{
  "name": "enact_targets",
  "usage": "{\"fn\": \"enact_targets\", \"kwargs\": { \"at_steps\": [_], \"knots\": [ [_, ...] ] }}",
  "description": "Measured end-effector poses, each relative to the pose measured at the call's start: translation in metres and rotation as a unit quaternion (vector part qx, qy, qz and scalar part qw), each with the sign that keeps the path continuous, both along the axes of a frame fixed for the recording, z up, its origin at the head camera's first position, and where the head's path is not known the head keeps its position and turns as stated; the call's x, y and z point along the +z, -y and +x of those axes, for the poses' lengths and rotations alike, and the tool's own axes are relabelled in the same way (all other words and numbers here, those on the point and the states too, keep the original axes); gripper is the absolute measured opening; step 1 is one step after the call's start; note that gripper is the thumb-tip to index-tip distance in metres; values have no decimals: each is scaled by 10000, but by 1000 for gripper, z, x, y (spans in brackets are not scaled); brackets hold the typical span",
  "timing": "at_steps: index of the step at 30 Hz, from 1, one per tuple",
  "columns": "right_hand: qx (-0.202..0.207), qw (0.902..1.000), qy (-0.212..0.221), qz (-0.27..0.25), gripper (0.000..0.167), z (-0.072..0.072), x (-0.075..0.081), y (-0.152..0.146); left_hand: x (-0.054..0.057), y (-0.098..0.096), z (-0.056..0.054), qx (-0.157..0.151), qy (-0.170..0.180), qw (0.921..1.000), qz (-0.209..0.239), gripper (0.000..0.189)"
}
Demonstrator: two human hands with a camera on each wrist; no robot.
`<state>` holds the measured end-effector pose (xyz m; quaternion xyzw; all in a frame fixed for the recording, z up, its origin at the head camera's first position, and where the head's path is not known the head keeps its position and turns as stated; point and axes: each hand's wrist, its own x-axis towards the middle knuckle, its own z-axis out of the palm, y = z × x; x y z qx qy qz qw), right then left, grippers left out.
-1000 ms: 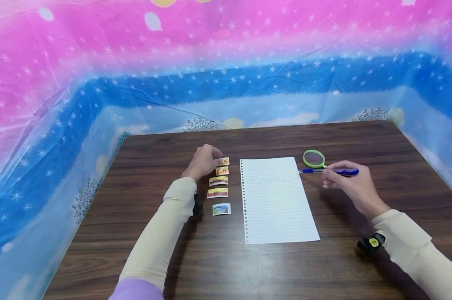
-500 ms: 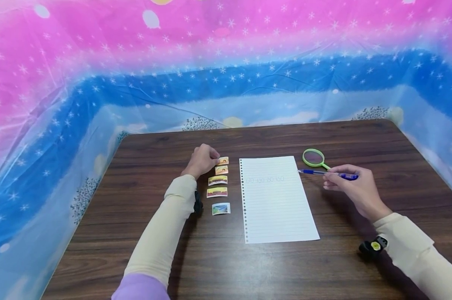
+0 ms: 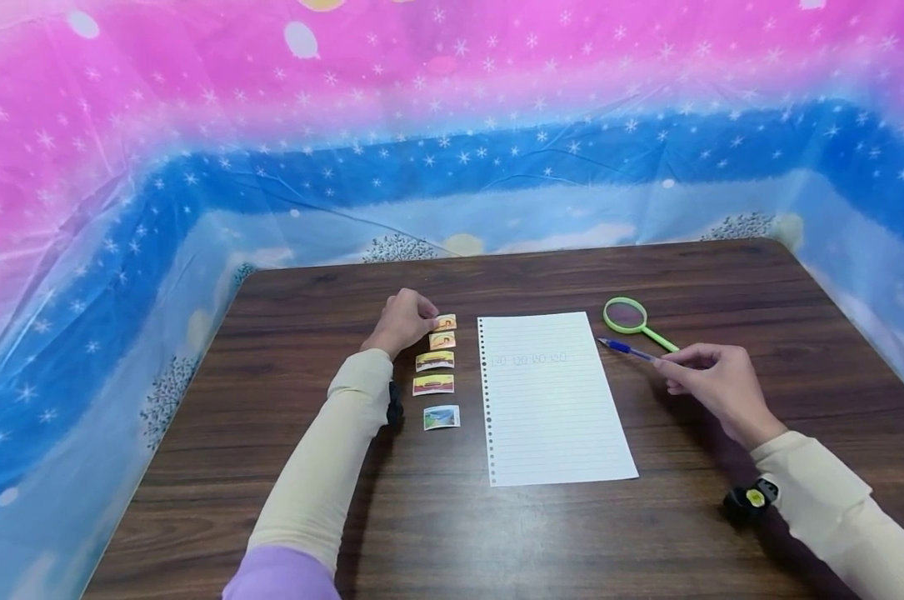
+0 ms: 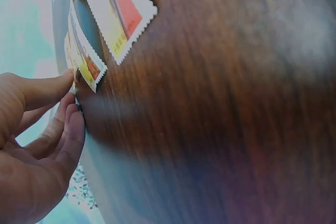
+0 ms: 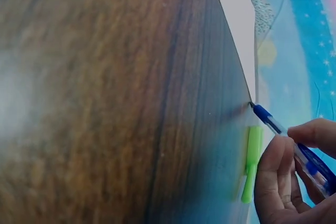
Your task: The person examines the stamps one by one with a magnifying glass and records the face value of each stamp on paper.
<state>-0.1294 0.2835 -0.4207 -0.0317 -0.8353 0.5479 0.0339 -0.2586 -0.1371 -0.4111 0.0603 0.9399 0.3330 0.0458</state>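
Near the table's back left, my left hand [image 3: 402, 321] pinches the left edge of the farthest postage stamp [image 3: 446, 322] between thumb and fingertips. That stamp is orange and heads a column of small stamps. Below it come another orange stamp [image 3: 442, 340], two red-and-yellow stamps, and a blue-green landscape stamp [image 3: 442, 417]. The left wrist view shows curled stamps [image 4: 88, 61] with perforated edges beside the thumb. On the right, my right hand [image 3: 721, 387] holds a blue ballpoint pen [image 3: 626, 347], its tip pointing left just off the sheet's right edge.
A lined loose-leaf sheet [image 3: 556, 425] with a row of faint handwritten figures lies between the hands. Behind the pen lies a green magnifying glass [image 3: 626, 315], its handle toward the right hand. A patterned cloth [image 3: 422, 183] hangs behind the dark wooden table [image 3: 556, 542].
My right hand has moved slightly right and toward me with the pen, uncovering more of the magnifying glass's handle. The left hand stays at the farthest stamp.
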Motion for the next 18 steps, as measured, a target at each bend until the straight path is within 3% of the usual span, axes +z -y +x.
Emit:
{"fn": "enact_targets", "kwargs": {
  "at_steps": [8,13,18],
  "knots": [
    [222,9931,538,1021,34,-1,-2,2,0,3,1,-32,77,9999,84,21],
    [383,9838,527,1668,32,-1,-4,4,1,4,2,-41,125,9998,168,21],
    [695,9799,574,1778,24,-4,-4,9,0,4,1,-6,160,9997,168,20]
  ]
}}
